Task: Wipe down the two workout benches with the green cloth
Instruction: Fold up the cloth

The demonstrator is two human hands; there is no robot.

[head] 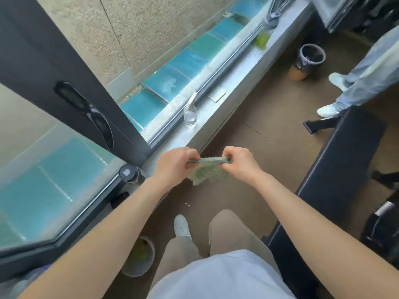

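Note:
I hold the green cloth (207, 171) stretched between both hands at waist height, over the brown floor beside the window sill. My left hand (173, 164) pinches its left end and my right hand (239, 161) grips its right end; the rest of the cloth hangs crumpled below. A black padded workout bench (336, 169) runs along my right side, from near my right elbow toward the far right. Only this one bench is clearly in view.
A grey window sill (226, 91) carries a glass bottle (190, 115), a flat card (217, 96) and a green bottle (263, 35). A black bin (311, 58) stands farther off. Another person's legs (362, 76) stand at the right. A pot (140, 255) sits by my left foot.

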